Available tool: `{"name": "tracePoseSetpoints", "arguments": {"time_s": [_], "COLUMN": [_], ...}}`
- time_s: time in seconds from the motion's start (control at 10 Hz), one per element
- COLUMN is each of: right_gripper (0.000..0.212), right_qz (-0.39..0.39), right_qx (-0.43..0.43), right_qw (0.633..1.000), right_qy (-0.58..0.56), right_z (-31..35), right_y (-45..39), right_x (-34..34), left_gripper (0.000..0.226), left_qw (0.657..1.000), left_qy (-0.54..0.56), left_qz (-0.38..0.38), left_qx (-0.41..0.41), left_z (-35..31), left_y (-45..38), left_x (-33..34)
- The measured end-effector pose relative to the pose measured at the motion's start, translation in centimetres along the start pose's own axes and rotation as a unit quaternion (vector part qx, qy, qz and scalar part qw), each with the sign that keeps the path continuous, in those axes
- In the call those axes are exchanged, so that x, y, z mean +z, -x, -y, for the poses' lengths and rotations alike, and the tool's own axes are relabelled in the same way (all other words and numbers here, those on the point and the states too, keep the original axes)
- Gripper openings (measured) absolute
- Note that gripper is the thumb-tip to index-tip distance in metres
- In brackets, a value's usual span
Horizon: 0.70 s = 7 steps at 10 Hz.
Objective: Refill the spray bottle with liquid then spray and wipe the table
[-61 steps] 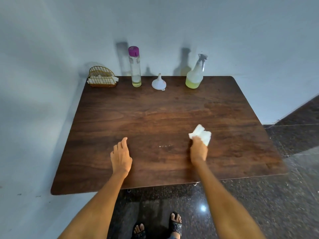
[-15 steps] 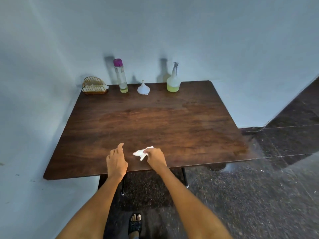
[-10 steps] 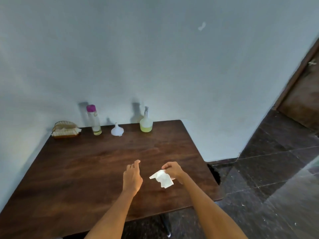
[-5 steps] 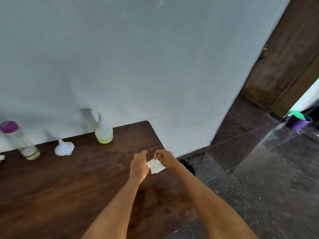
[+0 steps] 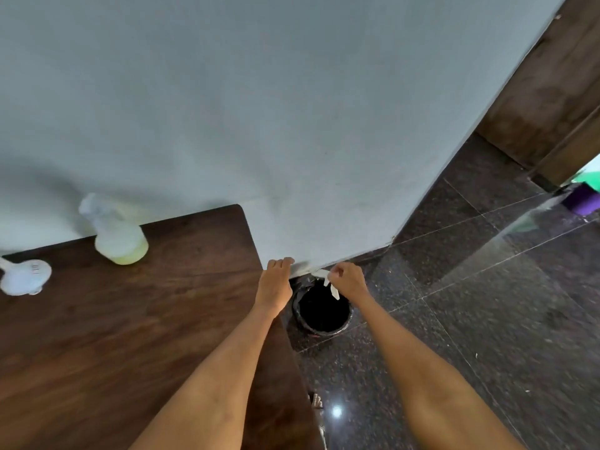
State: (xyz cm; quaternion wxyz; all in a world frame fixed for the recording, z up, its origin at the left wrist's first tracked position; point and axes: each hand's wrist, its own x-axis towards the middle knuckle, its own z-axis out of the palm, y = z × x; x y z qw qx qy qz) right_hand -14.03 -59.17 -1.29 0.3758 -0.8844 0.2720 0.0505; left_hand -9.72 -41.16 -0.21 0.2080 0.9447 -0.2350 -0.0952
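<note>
The wiping looks finished; disposal of the tissue point(image 5: 328, 282) is judged to be in hand. It is pinched by the right hand point(image 5: 347, 280) above the black bin point(image 5: 321, 311) on the floor, hanging with its long axis roughly vertical, the free end pointing down at the opening. Only a release is needed next. The left hand point(image 5: 274, 287) is held relaxed, empty, over the worktop point(image 5: 130, 319) edge. The spray bottle point(image 5: 118, 237) stands upright by the wall.

Both forearms are bare from the bottom edge of the view up to the wrists: no sleeve, watch, bracelet or glove shows on either. The left hand point(image 5: 274, 285) and the right hand point(image 5: 348, 280) carry no rings that can be made out. Beside the near corner of the table point(image 5: 97, 336), a foot point(image 5: 316, 401) shows in an open-toed sandal, mostly hidden by the tabletop.
</note>
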Motion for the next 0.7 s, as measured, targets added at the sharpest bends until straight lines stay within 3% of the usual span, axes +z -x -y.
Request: {"name": "tracePoseSetpoints", "arguments": {"time_s": [0.4,0.7], "right_gripper": [0.026,0.025], "right_qz": [0.128,0.162], "right_qx": [0.027,0.069], "right_qw": [0.987,0.984], "right_qy": [0.089,0.031], "right_z": [-12.1,-15.6], "right_y": [-13.1,-12.1], "right_x": [1.2,4.2], "left_gripper": [0.051,0.049], "left_qw": [0.989,0.986], "left_qy": [-0.067,-0.072], "left_qz": [0.127,0.132], "left_qx": [-0.04,-0.071], "left_z": [-3.3,-3.5], "left_y": [-9.5,-9.7], "left_x": [10.1,11.2]}}
